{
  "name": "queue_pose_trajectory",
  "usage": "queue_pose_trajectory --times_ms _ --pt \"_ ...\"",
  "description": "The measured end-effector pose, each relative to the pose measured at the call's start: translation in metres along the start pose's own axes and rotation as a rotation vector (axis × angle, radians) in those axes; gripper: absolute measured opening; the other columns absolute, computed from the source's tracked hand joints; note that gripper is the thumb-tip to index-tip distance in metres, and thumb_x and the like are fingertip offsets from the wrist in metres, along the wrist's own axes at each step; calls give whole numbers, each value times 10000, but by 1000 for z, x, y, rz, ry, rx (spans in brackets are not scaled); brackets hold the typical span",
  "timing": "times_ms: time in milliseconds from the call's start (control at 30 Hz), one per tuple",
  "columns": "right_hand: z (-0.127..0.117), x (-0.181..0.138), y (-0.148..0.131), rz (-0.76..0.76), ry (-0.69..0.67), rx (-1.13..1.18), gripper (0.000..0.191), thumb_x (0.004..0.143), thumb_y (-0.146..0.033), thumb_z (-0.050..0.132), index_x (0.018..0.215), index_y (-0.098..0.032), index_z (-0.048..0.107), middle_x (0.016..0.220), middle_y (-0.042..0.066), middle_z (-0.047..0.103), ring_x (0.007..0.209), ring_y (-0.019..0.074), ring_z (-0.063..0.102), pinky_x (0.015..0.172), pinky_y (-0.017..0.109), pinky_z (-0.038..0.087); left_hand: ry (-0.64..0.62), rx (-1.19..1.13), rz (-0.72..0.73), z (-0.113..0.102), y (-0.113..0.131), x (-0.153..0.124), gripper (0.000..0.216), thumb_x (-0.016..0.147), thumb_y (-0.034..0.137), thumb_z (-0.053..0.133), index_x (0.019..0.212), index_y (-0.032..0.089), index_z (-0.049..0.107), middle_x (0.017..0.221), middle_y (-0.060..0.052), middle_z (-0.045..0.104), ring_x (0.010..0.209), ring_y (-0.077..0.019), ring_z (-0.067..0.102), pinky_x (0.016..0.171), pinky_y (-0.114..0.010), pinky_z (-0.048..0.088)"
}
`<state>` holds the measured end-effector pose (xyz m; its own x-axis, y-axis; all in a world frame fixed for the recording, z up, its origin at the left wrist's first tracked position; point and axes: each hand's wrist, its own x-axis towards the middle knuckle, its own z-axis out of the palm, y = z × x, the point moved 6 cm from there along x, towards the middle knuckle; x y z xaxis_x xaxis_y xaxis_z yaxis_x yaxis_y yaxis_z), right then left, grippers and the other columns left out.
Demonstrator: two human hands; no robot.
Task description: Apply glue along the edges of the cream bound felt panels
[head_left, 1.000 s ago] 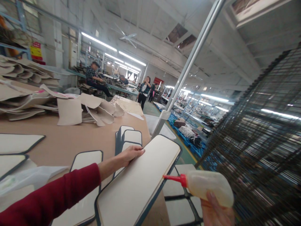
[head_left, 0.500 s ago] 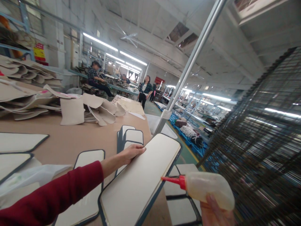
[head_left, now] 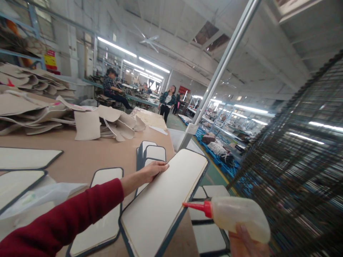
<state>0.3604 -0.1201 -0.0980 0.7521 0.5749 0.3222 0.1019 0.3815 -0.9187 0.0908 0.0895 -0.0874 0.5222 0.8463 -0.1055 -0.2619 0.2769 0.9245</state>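
**Glue nozzle at the panel's edge**

The left hand (head_left: 152,168) lies on the far left edge of the long cream panel (head_left: 163,200), fingers (head_left: 163,165) stretched nearly flat and pressing its rim, thumb tucked under. The panel sits tilted across the brown table (head_left: 88,157), its dark border showing. Low right, the right hand (head_left: 245,242) is wrapped around a translucent squeeze bottle (head_left: 239,216); only a few fingers show beneath it, clenched on its body. The red nozzle (head_left: 197,207) points left, its tip right at the panel's right edge. More bordered panels (head_left: 150,153) lie just beyond the left hand.
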Motion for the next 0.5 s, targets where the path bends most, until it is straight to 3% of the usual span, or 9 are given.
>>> queue_pose_trajectory --times_ms 133,333,500 --pt "-7 4 9 79 -16 76 462 585 -394 842 971 -208 669 826 49 705 751 236 662 696 361 586 22 -10 -10 -1 0 4 444 500 403 867 777 123 663 636 -50 702 556 -184 632 566 -299 511" --pt "-4 -2 -1 36 -53 51 376 568 -351 854 860 -202 670 728 28 698 673 183 650 626 264 571 44 -25 -22 -1 1 7 327 585 341 838 763 123 672 640 -50 706 545 -177 633 570 -294 515" --pt "6 -11 -15 -15 -66 192 351 497 -275 886 767 -208 671 611 -13 661 583 141 626 567 195 538 43 -24 -29 -2 2 9 320 612 331 828 797 114 682 626 -55 707 542 -180 636 565 -296 522"
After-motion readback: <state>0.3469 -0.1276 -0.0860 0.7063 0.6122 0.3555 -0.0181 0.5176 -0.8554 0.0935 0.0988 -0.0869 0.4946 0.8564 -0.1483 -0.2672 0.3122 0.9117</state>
